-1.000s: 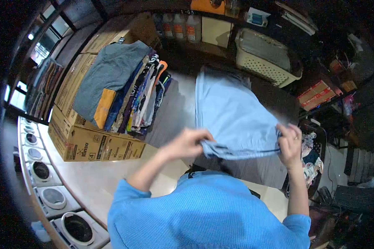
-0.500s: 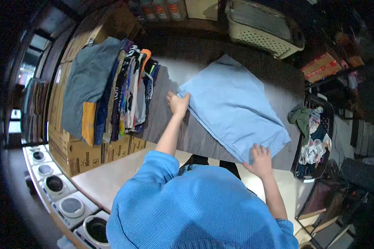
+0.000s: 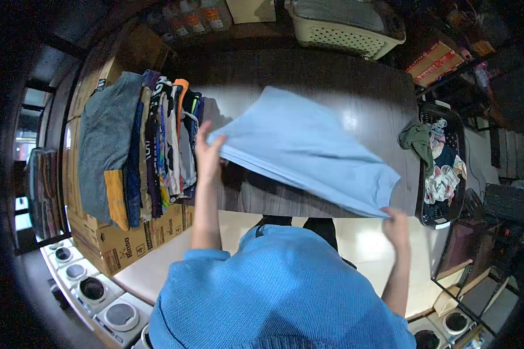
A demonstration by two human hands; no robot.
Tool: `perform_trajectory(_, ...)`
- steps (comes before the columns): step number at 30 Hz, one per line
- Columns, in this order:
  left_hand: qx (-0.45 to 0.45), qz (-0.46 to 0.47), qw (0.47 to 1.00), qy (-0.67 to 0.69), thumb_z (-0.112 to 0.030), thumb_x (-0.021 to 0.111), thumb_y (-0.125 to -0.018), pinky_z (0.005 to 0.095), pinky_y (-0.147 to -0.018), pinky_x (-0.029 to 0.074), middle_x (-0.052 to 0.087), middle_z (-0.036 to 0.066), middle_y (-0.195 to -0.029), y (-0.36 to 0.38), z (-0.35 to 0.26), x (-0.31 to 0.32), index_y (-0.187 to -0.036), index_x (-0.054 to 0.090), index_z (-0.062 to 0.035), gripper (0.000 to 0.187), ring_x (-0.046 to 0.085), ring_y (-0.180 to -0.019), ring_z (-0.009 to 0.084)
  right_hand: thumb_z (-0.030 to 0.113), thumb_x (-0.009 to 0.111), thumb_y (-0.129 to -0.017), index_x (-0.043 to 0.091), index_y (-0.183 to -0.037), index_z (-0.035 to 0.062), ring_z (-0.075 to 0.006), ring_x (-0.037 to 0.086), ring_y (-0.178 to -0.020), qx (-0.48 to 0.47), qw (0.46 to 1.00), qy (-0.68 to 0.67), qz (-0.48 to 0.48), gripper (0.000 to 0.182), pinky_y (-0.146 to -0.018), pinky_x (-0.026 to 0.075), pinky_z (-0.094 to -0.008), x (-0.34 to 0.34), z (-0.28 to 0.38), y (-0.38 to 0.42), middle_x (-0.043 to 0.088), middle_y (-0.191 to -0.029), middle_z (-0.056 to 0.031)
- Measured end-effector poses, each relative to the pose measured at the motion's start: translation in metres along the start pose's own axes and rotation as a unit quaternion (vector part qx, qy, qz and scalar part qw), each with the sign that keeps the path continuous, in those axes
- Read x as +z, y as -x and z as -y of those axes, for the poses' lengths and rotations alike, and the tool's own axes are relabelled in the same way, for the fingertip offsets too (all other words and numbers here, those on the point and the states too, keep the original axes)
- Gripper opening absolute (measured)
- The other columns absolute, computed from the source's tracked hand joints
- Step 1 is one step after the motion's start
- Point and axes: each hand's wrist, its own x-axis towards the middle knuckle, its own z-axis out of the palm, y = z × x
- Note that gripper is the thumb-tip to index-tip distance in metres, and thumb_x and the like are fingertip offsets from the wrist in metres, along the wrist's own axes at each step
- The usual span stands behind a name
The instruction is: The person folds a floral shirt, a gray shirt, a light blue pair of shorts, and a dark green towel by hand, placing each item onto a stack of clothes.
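Observation:
A pair of light blue shorts (image 3: 303, 139), folded lengthwise, stretches between my two hands over the dark wooden table (image 3: 262, 195). At its left corner my left hand (image 3: 208, 154) grips the cloth between thumb and fingers, the fingers pointing up. My right hand (image 3: 397, 227) is closed on the lower right corner by the leg hem. The near edge is lifted, and a dark shadow lies under it. Left of my left hand stands a row of folded clothes (image 3: 163, 145), with a grey garment (image 3: 108, 145) at its outer end.
Cardboard boxes (image 3: 131, 244) are under and behind the clothes row. A black basket of crumpled clothes (image 3: 441, 174) stands at the table's right end. At the back is a cream perforated laundry basket (image 3: 343, 39). Washing machines (image 3: 93, 288) line the floor at lower left.
Both hands have taken hold of the shorts' corners and raised the near edge off the table. My left hand moved left; the right hand moved outward to the right. The view has shifted slightly.

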Motion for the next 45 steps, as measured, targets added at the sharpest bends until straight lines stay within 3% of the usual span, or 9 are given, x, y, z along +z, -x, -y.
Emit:
perform_trajectory(7, -0.037, 0.13, 0.976, 0.17, -0.022, 0.066, -0.094, 0.0236, -0.071, 0.048, 0.062, 0.002, -0.095, -0.038, -0.141, -0.027, -0.124, 0.061, 0.0008, 0.038, 0.058, -0.082, 0.0084, 0.0, 0.052, -0.066, 0.062, -0.087, -0.0052, -0.0124, 0.054, -0.076, -0.049, 0.986, -0.158, -0.002, 0.023, -0.068, 0.043, -0.0256, -0.158, 0.083, -0.015, 0.061, -0.08, -0.0032)
perform_trajectory(11, -0.123, 0.16, 0.973, 0.112, -0.019, 0.067, -0.094, 0.022, -0.078, 0.046, 0.065, 0.003, -0.108, -0.085, -0.111, 0.001, -0.123, 0.063, 0.0005, 0.036, 0.058, -0.092, 0.0092, 0.002, 0.055, -0.061, 0.061, -0.095, -0.0023, -0.0117, 0.054, -0.079, -0.013, 0.958, -0.241, -0.157, 0.035, -0.071, 0.045, -0.0243, -0.133, 0.051, -0.082, 0.058, -0.081, -0.0011)
perform_trajectory(14, -0.169, 0.137, 0.96, 0.177, -0.017, 0.07, -0.091, 0.0327, -0.093, 0.054, 0.062, 0.019, -0.111, -0.125, -0.031, 0.03, -0.126, 0.054, 0.0081, 0.046, 0.063, -0.097, 0.0197, 0.002, 0.056, -0.064, 0.059, -0.116, -0.001, -0.017, 0.058, -0.089, -0.019, 0.991, -0.133, 0.006, 0.052, -0.082, 0.047, -0.0283, -0.122, 0.038, -0.146, 0.062, -0.098, -0.0072)
perform_trajectory(19, 0.087, 0.075, 0.97, -0.212, -0.025, 0.071, -0.085, 0.0342, -0.08, 0.054, 0.07, 0.017, -0.106, -0.092, 0.055, 0.031, -0.12, 0.059, 0.0054, 0.048, 0.07, -0.095, 0.0237, 0.01, 0.064, -0.076, 0.056, -0.122, -0.0029, -0.0351, 0.059, -0.103, -0.251, 0.922, 0.173, -0.237, 0.048, -0.091, 0.047, -0.0415, -0.035, 0.017, -0.159, 0.062, -0.117, -0.0195)
perform_trajectory(22, 0.299, 0.134, 0.899, -0.289, -0.017, 0.073, -0.078, 0.0393, -0.074, 0.052, 0.066, 0.014, -0.091, -0.013, 0.056, -0.004, -0.107, 0.065, -0.0034, 0.033, 0.065, -0.084, 0.0305, 0.016, 0.069, -0.077, 0.056, -0.121, -0.0037, -0.0387, 0.056, -0.107, -0.239, 0.942, 0.213, -0.105, 0.05, -0.095, 0.044, -0.0466, 0.002, 0.042, -0.097, 0.06, -0.118, -0.0219)
perform_trajectory(33, 0.38, 0.32, 0.761, -0.418, -0.012, 0.068, -0.077, 0.0421, -0.092, 0.047, 0.062, 0.011, -0.113, 0.076, 0.104, -0.09, -0.112, 0.062, -0.0061, 0.035, 0.06, -0.105, 0.0288, 0.003, 0.064, -0.071, 0.06, -0.109, -0.0012, -0.0332, 0.055, -0.116, -0.327, 0.896, 0.289, -0.085, 0.038, -0.102, 0.04, -0.0504, 0.075, -0.031, -0.04, 0.06, -0.124, -0.0158)
perform_trajectory(40, 0.356, 0.409, 0.715, -0.442, -0.005, 0.068, -0.07, 0.0419, -0.08, 0.049, 0.064, 0.01, -0.089, 0.067, 0.092, -0.085, -0.091, 0.064, -0.0055, 0.022, 0.063, -0.09, 0.03, 0.003, 0.06, -0.072, 0.064, -0.093, 0.0003, -0.0286, 0.061, -0.099, -0.258, 0.932, 0.245, -0.07, 0.022, -0.097, 0.043, -0.048, 0.038, -0.021, -0.031, 0.067, -0.102, -0.0135)
perform_trajectory(43, 0.293, 0.345, 0.796, -0.401, -0.008, 0.067, -0.067, 0.041, -0.074, 0.05, 0.063, 0.013, -0.077, 0.054, 0.066, -0.078, -0.086, 0.066, -0.0027, 0.019, 0.063, -0.078, 0.0344, 0.002, 0.06, -0.07, 0.065, -0.087, -0.002, -0.0255, 0.063, -0.085, -0.154, 0.978, 0.114, -0.086, 0.018, -0.088, 0.048, -0.0406, 0.018, -0.025, -0.04, 0.067, -0.087, -0.0132)
perform_trajectory(45, 0.042, 0.315, 0.89, -0.328, -0.014, 0.064, -0.072, 0.034, -0.066, 0.05, 0.067, 0.018, -0.079, 0.034, 0.06, -0.07, -0.092, 0.07, -0.0004, 0.024, 0.064, -0.068, 0.0244, 0.002, 0.06, -0.07, 0.065, -0.085, -0.0042, -0.0221, 0.063, -0.076, -0.031, 0.997, -0.041, -0.064, 0.017, -0.079, 0.049, -0.0347, 0.001, -0.027, -0.057, 0.066, -0.078, -0.0126)
